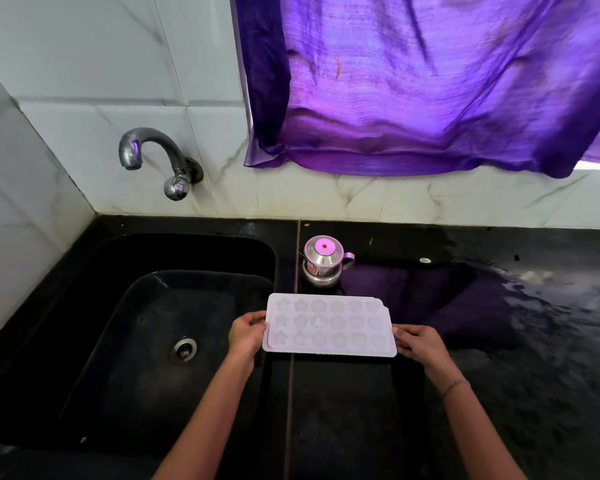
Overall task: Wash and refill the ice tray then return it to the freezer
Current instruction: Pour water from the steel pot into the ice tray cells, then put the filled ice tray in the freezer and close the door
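Note:
A pale white ice tray point(329, 325) with several star- and flower-shaped cells is held level over the black counter, just right of the sink. My left hand point(246, 332) grips its left short edge, fingers curled over the rim. My right hand point(418, 342) grips the right short edge the same way. The tray seems to have a thin clear lid lying slightly askew on top. Whether the cells hold ice or water I cannot tell.
A black sink point(84, 306) with a round drain point(183, 348) lies to the left, under a curved metal tap point(153, 157) on the tiled wall. A small steel pot point(324, 259) stands behind the tray. The counter point(534, 341) at right looks wet. A purple curtain point(430, 81) hangs above.

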The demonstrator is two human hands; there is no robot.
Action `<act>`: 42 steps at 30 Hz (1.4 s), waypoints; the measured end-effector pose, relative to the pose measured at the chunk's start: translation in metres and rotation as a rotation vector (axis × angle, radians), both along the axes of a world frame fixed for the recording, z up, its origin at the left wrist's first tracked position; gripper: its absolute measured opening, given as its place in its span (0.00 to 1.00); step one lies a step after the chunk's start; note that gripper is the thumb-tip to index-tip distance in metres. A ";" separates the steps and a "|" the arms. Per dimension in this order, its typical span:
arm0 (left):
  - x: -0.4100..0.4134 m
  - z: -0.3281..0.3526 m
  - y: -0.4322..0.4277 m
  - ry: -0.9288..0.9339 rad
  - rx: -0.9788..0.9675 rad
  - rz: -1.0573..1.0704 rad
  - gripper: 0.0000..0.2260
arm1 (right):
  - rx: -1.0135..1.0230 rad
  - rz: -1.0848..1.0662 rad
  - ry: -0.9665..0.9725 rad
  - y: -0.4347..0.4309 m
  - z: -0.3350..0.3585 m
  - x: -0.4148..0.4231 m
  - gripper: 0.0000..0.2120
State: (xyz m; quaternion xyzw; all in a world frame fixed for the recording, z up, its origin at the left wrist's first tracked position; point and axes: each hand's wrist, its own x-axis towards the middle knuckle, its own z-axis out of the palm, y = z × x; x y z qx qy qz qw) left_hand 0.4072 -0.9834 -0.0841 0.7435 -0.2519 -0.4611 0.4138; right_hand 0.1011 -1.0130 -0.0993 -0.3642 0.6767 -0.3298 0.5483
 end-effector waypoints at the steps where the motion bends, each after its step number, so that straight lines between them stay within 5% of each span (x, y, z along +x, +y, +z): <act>1: 0.000 0.001 0.000 0.015 0.006 -0.003 0.11 | 0.005 0.004 -0.024 0.001 0.002 0.000 0.13; 19: 0.032 0.008 0.063 0.131 0.047 0.179 0.11 | -0.066 0.105 -0.073 0.019 0.026 0.043 0.12; 42: 0.116 0.051 0.296 0.254 -0.169 0.726 0.11 | -0.057 0.560 -0.087 0.105 0.049 0.200 0.11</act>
